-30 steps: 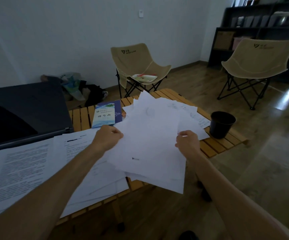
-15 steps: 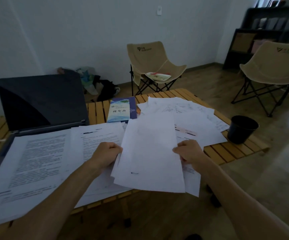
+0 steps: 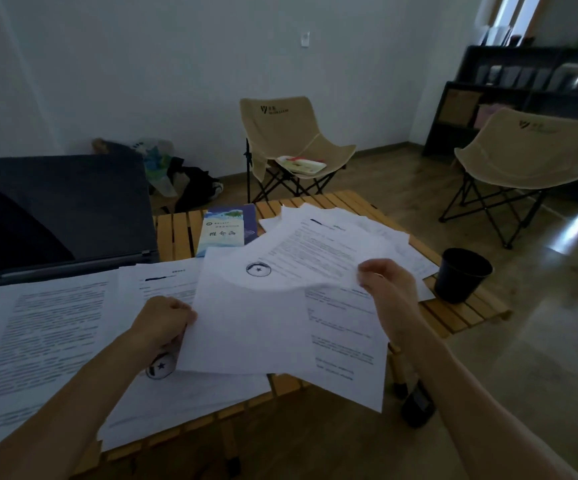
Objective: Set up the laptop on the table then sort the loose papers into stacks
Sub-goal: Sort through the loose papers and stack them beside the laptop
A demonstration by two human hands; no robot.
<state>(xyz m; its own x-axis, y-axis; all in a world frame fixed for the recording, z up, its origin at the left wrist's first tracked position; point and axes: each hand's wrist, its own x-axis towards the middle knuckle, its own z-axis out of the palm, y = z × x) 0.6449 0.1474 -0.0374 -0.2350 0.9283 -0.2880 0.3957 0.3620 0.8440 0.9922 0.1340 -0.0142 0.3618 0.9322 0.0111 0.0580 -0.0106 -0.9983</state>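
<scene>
Our left hand [image 3: 163, 322] grips the blank sheet [image 3: 249, 323] at its left edge — fingers curled round it. Our right hand [image 3: 386, 282] pinches a printed page [image 3: 318, 251] by its corner, lifted above the table [image 3: 453, 317].

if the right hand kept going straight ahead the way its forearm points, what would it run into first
Most likely the loose papers spread on the far part of the table, just beyond the sheet the right hand pinches. The black cup sits off to its right, probably outside that line; depth is uncertain.
</scene>
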